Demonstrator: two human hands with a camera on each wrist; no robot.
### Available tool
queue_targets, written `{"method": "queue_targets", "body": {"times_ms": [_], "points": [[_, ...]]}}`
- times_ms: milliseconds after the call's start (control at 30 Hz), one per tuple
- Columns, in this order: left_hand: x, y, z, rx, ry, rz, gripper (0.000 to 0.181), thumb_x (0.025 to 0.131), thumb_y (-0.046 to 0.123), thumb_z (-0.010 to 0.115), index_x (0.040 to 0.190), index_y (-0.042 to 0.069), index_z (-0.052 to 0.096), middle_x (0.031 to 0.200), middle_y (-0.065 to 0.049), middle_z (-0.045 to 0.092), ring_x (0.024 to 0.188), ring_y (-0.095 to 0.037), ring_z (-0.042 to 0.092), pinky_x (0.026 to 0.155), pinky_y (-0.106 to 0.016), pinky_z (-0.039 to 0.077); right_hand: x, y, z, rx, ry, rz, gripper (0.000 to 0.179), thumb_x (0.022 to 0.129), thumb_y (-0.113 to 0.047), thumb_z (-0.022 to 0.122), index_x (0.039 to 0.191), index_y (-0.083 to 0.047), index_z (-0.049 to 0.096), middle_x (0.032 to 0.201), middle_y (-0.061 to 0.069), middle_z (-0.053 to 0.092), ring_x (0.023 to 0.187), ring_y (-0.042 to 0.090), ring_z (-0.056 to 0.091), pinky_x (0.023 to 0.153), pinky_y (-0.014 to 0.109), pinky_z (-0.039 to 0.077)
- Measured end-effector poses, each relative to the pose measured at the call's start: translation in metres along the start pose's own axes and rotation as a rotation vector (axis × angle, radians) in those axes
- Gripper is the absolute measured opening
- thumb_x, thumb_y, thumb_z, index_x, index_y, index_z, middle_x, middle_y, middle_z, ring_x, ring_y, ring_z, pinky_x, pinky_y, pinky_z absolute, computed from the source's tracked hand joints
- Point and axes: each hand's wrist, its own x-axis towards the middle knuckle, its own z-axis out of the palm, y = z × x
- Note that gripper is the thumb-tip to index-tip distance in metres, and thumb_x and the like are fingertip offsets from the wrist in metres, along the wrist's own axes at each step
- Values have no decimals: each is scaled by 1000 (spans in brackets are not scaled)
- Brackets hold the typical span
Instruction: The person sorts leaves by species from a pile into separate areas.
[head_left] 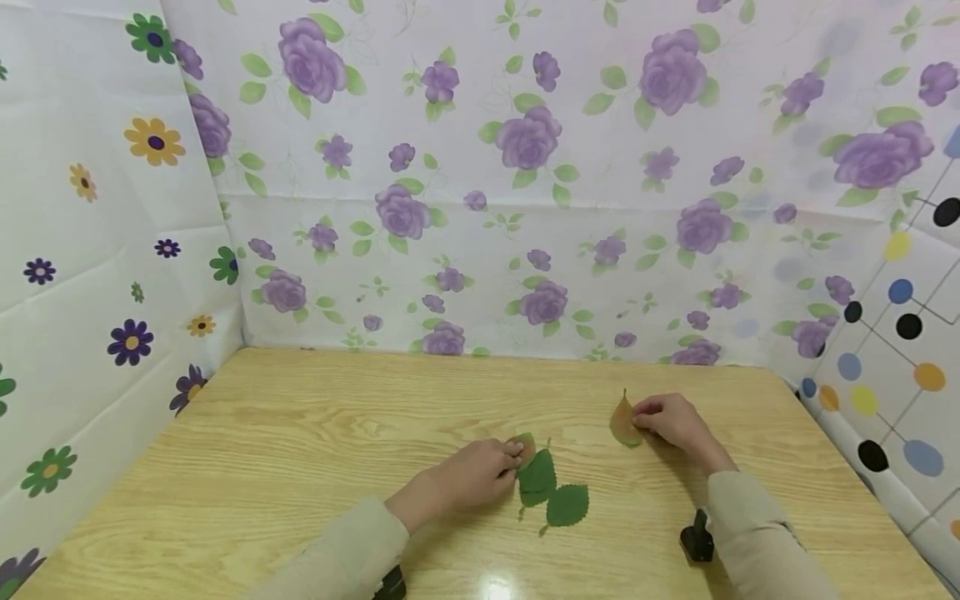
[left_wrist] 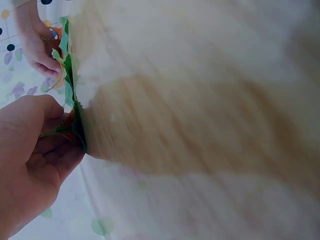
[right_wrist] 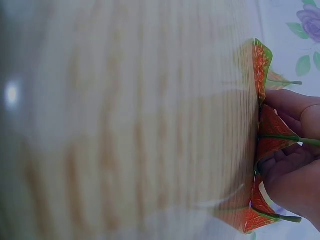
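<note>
In the head view, my left hand (head_left: 472,475) pinches the edge of a leaf (head_left: 528,448) with an orange-brown face and green rim. Touching this leaf is a toothed green leaf (head_left: 538,472), and a second green leaf (head_left: 568,506) lies just below on the table. Farther right, my right hand (head_left: 675,422) pinches the side of an orange-brown leaf (head_left: 623,423) whose stem points away from me. The right wrist view shows red-orange leaves (right_wrist: 275,131) at the fingers, seen nearly edge-on. Green leaf edges (left_wrist: 68,75) line up beside the left fingers in the left wrist view.
A wood-grain table (head_left: 300,417) carries everything. Behind it hangs a purple-flowered cloth (head_left: 465,275), with patterned cloths at the left (head_left: 90,250) and right (head_left: 900,392) sides. Black camera mounts (head_left: 697,542) sit under the sleeves.
</note>
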Motion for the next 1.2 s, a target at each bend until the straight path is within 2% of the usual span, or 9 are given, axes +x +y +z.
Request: {"method": "queue_targets", "body": {"times_ms": [167,433,700,833,967,1067,1200], "points": [[3,1,-2,-76,34,-40,20,95,2,57,108,-4,70,120,-17,63,112,-24,61,91,-26,49,0,2,1,4,-6,-3,24,92,-15,66,109,3,69,101,15,68,94,33,61,81,49,49],[9,1,3,-106,101,-99,11,89,0,66,97,-2,75,113,-14,67,104,-24,64,86,-21,50,1,4,2,-5,-8,0,23,92,-15,64,108,1,68,100,13,67,95,32,60,84,51,47],[12,5,1,-123,134,-146,5,85,-2,71,87,2,73,102,-12,67,101,-25,62,82,-25,52,-1,2,3,21,-24,2,26,94,-14,62,113,3,66,101,12,66,95,31,60,84,50,47],[13,5,-2,-129,120,-169,7,84,-2,72,88,3,69,97,-10,67,101,-26,60,84,-29,51,-2,1,3,30,-30,2,27,94,-13,62,115,4,65,99,9,66,94,29,60,84,49,47],[13,4,-2,-158,111,-217,15,82,0,75,92,3,64,91,-7,63,92,-22,59,78,-28,50,-2,0,4,24,-28,-6,28,94,-13,62,116,5,64,98,8,66,92,28,61,83,49,48],[15,1,-2,-173,111,-260,29,80,3,78,104,2,63,93,-7,61,88,-20,57,73,-26,49,-2,0,4,24,-23,-5,29,94,-12,62,117,5,64,98,9,66,93,28,61,84,49,48],[19,-3,-3,-238,109,-319,47,78,4,80,120,-1,59,100,-11,61,90,-22,58,76,-28,51,-2,0,5,20,-12,0,30,94,-12,62,118,5,62,99,10,65,94,29,60,84,49,48]]}}
